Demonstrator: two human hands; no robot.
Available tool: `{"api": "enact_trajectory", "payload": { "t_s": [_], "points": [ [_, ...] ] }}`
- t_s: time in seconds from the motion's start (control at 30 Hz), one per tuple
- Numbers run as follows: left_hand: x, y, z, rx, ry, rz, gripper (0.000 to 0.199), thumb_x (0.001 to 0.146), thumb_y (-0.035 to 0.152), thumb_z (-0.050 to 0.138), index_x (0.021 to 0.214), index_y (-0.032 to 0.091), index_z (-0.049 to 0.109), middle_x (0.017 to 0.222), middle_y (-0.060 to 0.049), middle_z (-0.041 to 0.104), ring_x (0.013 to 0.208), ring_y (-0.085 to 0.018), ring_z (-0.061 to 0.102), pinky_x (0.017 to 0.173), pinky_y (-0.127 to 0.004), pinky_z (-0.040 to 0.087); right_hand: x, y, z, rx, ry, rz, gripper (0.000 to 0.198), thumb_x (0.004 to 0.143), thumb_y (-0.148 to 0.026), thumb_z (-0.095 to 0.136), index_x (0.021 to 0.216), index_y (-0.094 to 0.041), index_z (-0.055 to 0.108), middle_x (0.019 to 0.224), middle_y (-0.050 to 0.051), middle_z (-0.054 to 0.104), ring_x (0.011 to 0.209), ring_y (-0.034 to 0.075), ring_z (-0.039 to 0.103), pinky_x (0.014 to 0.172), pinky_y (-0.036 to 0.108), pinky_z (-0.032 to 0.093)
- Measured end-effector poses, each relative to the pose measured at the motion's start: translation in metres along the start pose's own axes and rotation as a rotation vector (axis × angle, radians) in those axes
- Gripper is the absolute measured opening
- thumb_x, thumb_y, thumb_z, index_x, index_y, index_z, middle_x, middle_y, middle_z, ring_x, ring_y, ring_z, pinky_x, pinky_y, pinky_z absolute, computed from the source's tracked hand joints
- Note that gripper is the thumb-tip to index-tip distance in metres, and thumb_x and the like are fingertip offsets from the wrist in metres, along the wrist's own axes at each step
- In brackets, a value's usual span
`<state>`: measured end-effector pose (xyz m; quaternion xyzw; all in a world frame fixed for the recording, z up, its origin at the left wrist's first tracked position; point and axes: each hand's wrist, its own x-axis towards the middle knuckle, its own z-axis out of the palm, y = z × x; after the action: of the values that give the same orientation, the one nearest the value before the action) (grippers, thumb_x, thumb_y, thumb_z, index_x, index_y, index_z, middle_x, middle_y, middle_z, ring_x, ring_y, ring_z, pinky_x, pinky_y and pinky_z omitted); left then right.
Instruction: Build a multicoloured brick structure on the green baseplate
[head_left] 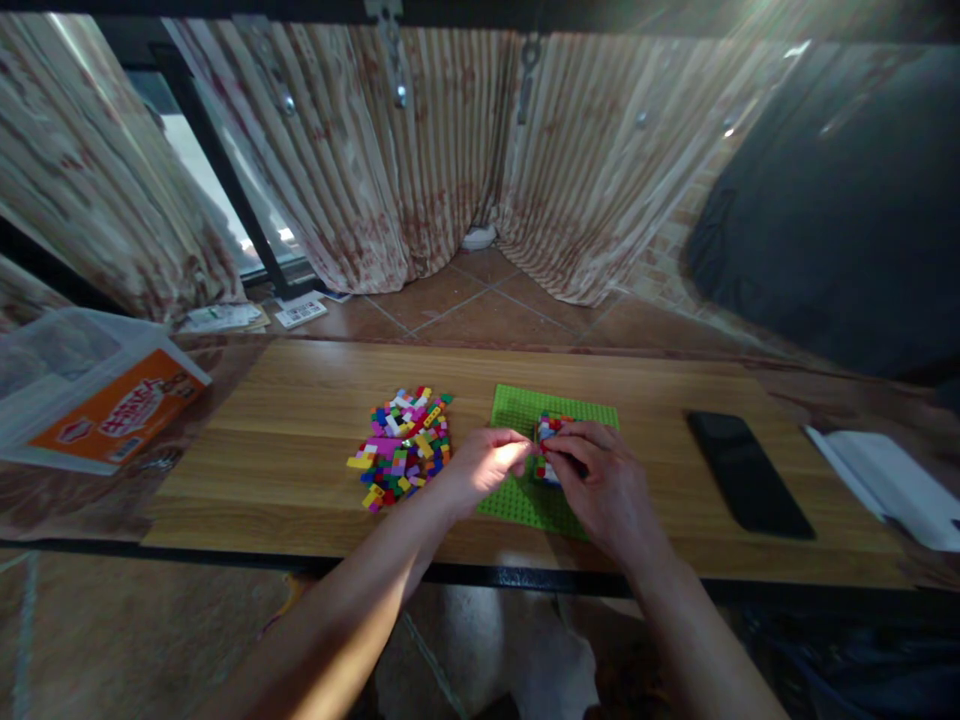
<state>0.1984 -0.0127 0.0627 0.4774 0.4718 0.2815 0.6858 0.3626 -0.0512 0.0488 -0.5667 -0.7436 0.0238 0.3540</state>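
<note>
A green studded baseplate (517, 403) lies on the wooden table, carrying a low build of multicoloured toy bricks (552, 424). My left hand (489, 464) is closed in a pinch just left of the build, over the plate; whatever its fingertips hold is too small to make out. From the right, my right hand (609, 488) reaches over the build and covers part of it. Its thumb and index finger come together at a small red toy brick by the build's left side. A loose heap of mixed toy bricks (405, 450) lies left of the plate.
A black phone (746, 472) lies right of the plate on the wooden table (285, 440). White paper-like items (892, 485) rest farther right. At the far left stands a clear plastic tub (112, 400) with an orange label. Curtains (420, 160) hang beyond the table.
</note>
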Motion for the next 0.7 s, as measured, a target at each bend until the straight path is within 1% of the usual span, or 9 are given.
{"api": "enact_trajectory", "payload": {
  "t_s": [0.13, 0.27, 0.47, 0.6, 0.7],
  "points": [
    [-0.001, 0.001, 0.001, 0.005, 0.009, -0.002, 0.016, 0.076, 0.029, 0.059, 0.069, 0.015, 0.062, 0.055, 0.003, 0.048, 0.048, -0.006, 0.032, 0.048, -0.023, 0.018, 0.0, -0.001, 0.0, 0.012, -0.009, 0.004, 0.013, 0.088, -0.026, 0.059, 0.086, -0.025, 0.072, 0.097, 0.007, 0.068, 0.095, 0.024, 0.061, 0.083, 0.043, 0.049],
    [-0.001, 0.0, 0.001, 0.009, 0.008, 0.0, 0.016, 0.076, 0.028, 0.06, 0.07, 0.015, 0.063, 0.055, 0.003, 0.049, 0.049, -0.007, 0.033, 0.049, -0.022, 0.02, 0.001, -0.001, 0.0, 0.012, 0.0, 0.012, 0.012, 0.087, -0.026, 0.059, 0.084, -0.025, 0.07, 0.094, 0.006, 0.069, 0.095, 0.024, 0.061, 0.083, 0.042, 0.048],
    [0.007, -0.005, -0.001, 0.055, -0.005, 0.015, 0.018, 0.077, 0.03, 0.06, 0.073, 0.014, 0.067, 0.053, 0.003, 0.05, 0.048, -0.008, 0.035, 0.049, -0.023, 0.022, 0.001, -0.002, 0.0, 0.021, -0.007, 0.028, 0.01, 0.087, -0.026, 0.06, 0.082, -0.024, 0.068, 0.091, 0.005, 0.069, 0.091, 0.023, 0.061, 0.081, 0.041, 0.048],
    [0.01, -0.009, -0.003, 0.179, 0.019, 0.082, 0.018, 0.078, 0.029, 0.058, 0.073, 0.015, 0.068, 0.054, 0.002, 0.053, 0.052, -0.01, 0.042, 0.052, -0.023, 0.028, 0.002, -0.003, 0.0, 0.02, -0.002, 0.033, 0.012, 0.088, -0.026, 0.059, 0.08, -0.024, 0.068, 0.09, 0.005, 0.068, 0.09, 0.022, 0.06, 0.081, 0.04, 0.047],
    [0.01, -0.011, -0.005, 0.314, 0.001, 0.124, 0.017, 0.078, 0.028, 0.057, 0.073, 0.015, 0.067, 0.057, 0.002, 0.057, 0.057, -0.012, 0.049, 0.056, -0.023, 0.033, 0.002, -0.004, 0.0, 0.018, 0.006, 0.033, 0.012, 0.088, -0.025, 0.059, 0.08, -0.023, 0.068, 0.089, 0.005, 0.068, 0.089, 0.022, 0.06, 0.08, 0.04, 0.048]
  ]
}}
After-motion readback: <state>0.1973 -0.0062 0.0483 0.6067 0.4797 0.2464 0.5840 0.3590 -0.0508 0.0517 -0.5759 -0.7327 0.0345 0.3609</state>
